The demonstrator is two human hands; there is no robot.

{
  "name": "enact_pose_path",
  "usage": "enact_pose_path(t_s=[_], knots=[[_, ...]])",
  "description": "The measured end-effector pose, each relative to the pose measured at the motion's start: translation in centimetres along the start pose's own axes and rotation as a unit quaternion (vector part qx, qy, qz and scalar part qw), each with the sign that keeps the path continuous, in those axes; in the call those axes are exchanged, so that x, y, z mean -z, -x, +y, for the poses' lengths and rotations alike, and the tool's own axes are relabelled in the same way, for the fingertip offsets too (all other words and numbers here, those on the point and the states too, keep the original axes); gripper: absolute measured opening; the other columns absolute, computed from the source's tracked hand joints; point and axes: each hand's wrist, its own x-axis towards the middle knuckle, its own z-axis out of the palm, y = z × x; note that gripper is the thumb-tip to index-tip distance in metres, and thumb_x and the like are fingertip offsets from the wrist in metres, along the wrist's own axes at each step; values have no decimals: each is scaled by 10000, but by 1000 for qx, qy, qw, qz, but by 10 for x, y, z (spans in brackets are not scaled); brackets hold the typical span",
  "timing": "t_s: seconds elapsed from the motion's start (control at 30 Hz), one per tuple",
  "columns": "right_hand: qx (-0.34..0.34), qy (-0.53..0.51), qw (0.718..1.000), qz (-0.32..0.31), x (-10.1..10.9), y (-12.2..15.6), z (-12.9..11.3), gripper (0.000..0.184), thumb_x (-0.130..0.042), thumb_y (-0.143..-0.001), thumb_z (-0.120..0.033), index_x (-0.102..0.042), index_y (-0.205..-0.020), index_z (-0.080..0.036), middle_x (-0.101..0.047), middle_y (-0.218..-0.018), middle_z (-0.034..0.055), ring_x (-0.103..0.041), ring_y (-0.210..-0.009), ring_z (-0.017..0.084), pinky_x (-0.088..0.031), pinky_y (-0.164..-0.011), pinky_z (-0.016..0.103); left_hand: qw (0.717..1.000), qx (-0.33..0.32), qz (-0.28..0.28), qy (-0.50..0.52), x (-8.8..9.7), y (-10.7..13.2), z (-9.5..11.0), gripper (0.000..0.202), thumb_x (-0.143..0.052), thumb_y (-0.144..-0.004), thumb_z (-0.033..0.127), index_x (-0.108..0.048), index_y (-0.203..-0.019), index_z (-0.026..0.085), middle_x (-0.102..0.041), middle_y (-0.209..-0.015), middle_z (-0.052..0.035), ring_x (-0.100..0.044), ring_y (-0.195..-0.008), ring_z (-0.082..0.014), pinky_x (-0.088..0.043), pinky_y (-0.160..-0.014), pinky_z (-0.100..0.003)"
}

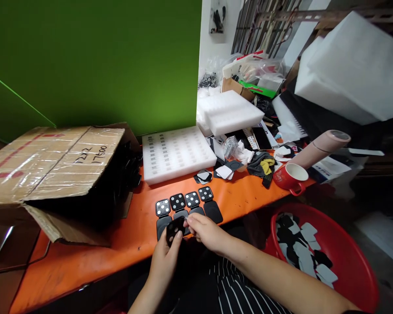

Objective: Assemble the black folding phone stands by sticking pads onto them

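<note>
My left hand (165, 257) holds a small black square plate (174, 227) with a few pale round dots, thumb on its face. Close against its right edge, the fingers of my right hand (205, 232) are pinched together; what they grip is too small to make out. Just beyond my hands, several black hinged pieces (192, 199) stand in a row on the orange table (137, 237). Their upper squares carry silvery round dots, and their lower halves are plain black. My hands partly cover the lower halves of the middle ones.
An open cardboard box (68, 161) of black parts stands left. Behind the row lies a white foam tray (177, 152) with slots. Cut pads (203, 176), a grey glove (260, 163), a red mug (286, 178) and a pink bottle (324, 148) sit right. A red basin (350, 253) holds black and white pieces.
</note>
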Motion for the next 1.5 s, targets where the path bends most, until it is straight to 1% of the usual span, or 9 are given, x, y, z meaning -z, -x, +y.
enact_pose_path(t_s=[0.13,0.23,0.3,0.47,0.63,0.77,0.93,1.2,1.5], knots=[[16,56,998,-4,1,7,-6,237,-492,-866,-340,-526,-700,-173,-479,-660,-18,-430,-617,107,-328,-569,235,986,-100,-28,-132,3,5,3,384,-487,-858,379,-583,-1187,207,-623,-1209,-94,-571,-1118,-248,-432,-968,-404],[-101,-80,991,-47,2,9,-8,256,-475,-874,-339,-459,-678,-176,-413,-598,-49,-310,-474,60,-233,-460,196,966,-157,-45,-201,6,6,7,361,-437,-890,308,-573,-1220,250,-618,-1225,-66,-558,-1139,-223,-434,-975,-382],[-175,-211,957,-96,4,10,-7,234,-492,-858,-339,-440,-700,-175,-395,-580,-64,-225,-420,33,-141,-422,177,957,-179,-61,-220,9,7,10,358,-432,-892,285,-577,-1218,265,-639,-1192,-56,-580,-1108,-217,-460,-949,-365],[-195,-328,921,-80,5,8,6,257,-627,-754,-357,-472,-712,-157,-391,-525,-78,-229,-397,16,-86,-400,170,939,-214,-99,-252,10,5,16,380,-462,-860,207,-587,-1209,289,-644,-1149,-74,-607,-1035,-224,-497,-879,-354],[-165,-342,925,-24,2,0,14,334,-654,-732,-430,-467,-669,-160,-340,-462,-102,-209,-381,16,-107,-390,170,961,-157,-87,-212,0,-7,18,310,-491,-848,267,-643,-1118,249,-673,-896,-68,-631,-815,-202,-515,-738,-318],[-153,-328,930,-67,8,-4,4,383,-459,-850,-551,-493,-766,-179,-348,-465,-102,-188,-363,26,-129,-386,161,997,-23,37,-60,-5,-22,20,334,-590,-771,421,-670,-940,145,-698,-831,-68,-643,-802,-231,-510,-715,-327],[-219,-252,934,-130,14,-5,-2,226,-424,-900,-343,-515,-797,-163,-348,-519,-89,-192,-364,21,-109,-374,158,993,-17,100,-58,-4,-26,24,324,-633,-729,442,-673,-842,142,-700,-789,-49,-638,-784,-225,-499,-715,-315],[-236,-265,928,-114,21,-6,-5,168,-417,-910,-259,-442,-764,-181,-360,-537,-84,-199,-357,17,-110,-354,126,983,-122,0,-137,-11,-17,22,180,-561,-818,305,-677,-902,196,-698,-779,-32,-648,-722,-181,-509,-682,-273],[-336,-435,824,-134,40,-7,4,293,-415,-914,-360,-485,-713,-158,-404,-502,-51,-271,-343,25,-150,-321,109,959,-231,-73,-146,-16,-16,11,249,-510,-856,184,-638,-1060,248,-690,-1058,-60,-648,-965,-198,-523,-836,-326]])
